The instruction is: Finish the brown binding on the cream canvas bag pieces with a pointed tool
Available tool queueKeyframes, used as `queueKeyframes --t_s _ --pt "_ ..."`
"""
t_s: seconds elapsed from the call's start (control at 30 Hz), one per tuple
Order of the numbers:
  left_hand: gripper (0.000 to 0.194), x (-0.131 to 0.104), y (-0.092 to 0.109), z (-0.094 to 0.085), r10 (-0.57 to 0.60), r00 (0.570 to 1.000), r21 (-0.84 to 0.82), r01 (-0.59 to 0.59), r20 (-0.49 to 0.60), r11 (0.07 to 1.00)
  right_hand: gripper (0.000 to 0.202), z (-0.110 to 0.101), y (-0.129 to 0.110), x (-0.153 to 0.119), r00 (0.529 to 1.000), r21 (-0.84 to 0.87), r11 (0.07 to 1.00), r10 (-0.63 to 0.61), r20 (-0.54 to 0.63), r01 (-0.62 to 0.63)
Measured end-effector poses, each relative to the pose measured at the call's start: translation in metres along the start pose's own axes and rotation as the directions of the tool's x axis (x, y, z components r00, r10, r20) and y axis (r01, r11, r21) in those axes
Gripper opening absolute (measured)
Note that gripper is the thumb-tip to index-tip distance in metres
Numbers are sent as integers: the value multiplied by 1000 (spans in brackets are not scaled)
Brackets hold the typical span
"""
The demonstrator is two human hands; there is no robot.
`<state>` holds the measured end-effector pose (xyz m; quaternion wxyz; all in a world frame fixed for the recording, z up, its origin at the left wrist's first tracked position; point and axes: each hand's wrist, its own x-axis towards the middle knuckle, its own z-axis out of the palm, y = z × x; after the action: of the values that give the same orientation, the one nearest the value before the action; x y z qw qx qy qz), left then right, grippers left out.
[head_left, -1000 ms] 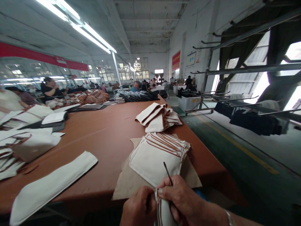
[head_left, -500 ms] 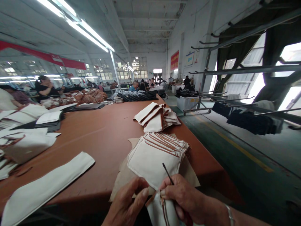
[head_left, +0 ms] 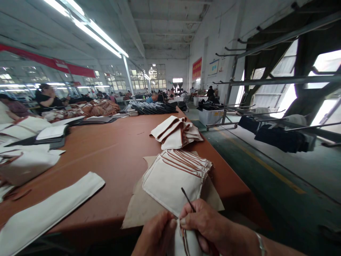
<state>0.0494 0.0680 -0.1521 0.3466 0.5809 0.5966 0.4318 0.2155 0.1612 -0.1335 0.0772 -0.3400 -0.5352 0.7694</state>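
Note:
My left hand (head_left: pixel 157 232) pinches the upper left edge of a cream fabric piece (head_left: pixel 193 245) with brown seam edges, at the bottom of the view. Opposite it, my right hand (head_left: pixel 206 222) grips the same piece between thumb and fingers. A slim dark metal tool (head_left: pixel 188 200) with a flattened tip also sits in my right hand and points up to the left; its handle is mostly hidden by the palm. Just beyond my hands lies a fanned stack of cream panels (head_left: pixel 173 177) with brown edges, resting on a sheet of tan paper (head_left: pixel 133 209).
Behind that stack lies a second pile of cream pieces (head_left: pixel 170 129). A long cream strip (head_left: pixel 58 206) overhangs the front edge of the brown table (head_left: pixel 106 156). More fabric piles (head_left: pixel 34 163) lie left. A metal rack (head_left: pixel 279 80) stands right, past the aisle; people work farther back.
My left hand has moved right and closed its fingertips on the fabric piece's edge. My right hand has barely moved, still holding the tool and the piece.

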Motion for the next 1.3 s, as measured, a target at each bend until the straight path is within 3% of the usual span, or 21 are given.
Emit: queueKeyframes --t_s 0.07,0.13,0.23,0.37,0.5,0.73,0.8,0.87,0.97,1.07,1.1,1.17,1.3 --pt "30 -2 0 1 92 995 101 -87 -37 991 14 0 -1 0 1000 -58 998 0 -2 0" --pt "31 -1 1 2 112 991 112 -104 -71 988 12 -2 -1 -1 1000 -145 989 -6 -1 6" --pt "34 2 4 0 12 1000 -17 -12 -25 1000 12 -4 -2 -3 999 -241 970 -28 16 31" --pt "44 9 9 -2 -138 981 -259 170 138 951 13 -5 -3 -5 997 -235 969 -75 -13 69" --pt "50 11 9 -2 -210 947 -197 260 244 945 13 -3 -3 -7 993 -223 969 -117 -18 110" --pt "41 10 17 5 -319 908 -194 377 272 906 12 -3 7 -5 960 -268 927 -279 -25 263" --pt "33 9 18 8 -336 903 -207 394 267 895 10 -4 9 -5 922 -365 861 -387 -19 354" --pt "28 8 17 10 -356 904 -254 411 235 875 11 -7 12 -6 848 -478 742 -530 12 470" --pt "28 6 12 12 -367 910 -380 414 192 827 14 -13 20 -5 685 -608 482 -714 145 631" --pt "24 4 11 12 -382 898 -477 440 218 761 13 -21 28 -3 516 -632 224 -793 324 742" --pt "24 3 12 11 -378 897 -499 441 228 746 13 -24 30 -2 481 -630 169 -796 366 758" --pt "29 2 17 10 -352 912 -540 409 211 736 17 -28 32 -3 480 -650 114 -771 419 751" --pt "42 2 27 12 -367 913 -596 397 179 698 24 -32 30 -8 582 -776 4 -663 470 631"
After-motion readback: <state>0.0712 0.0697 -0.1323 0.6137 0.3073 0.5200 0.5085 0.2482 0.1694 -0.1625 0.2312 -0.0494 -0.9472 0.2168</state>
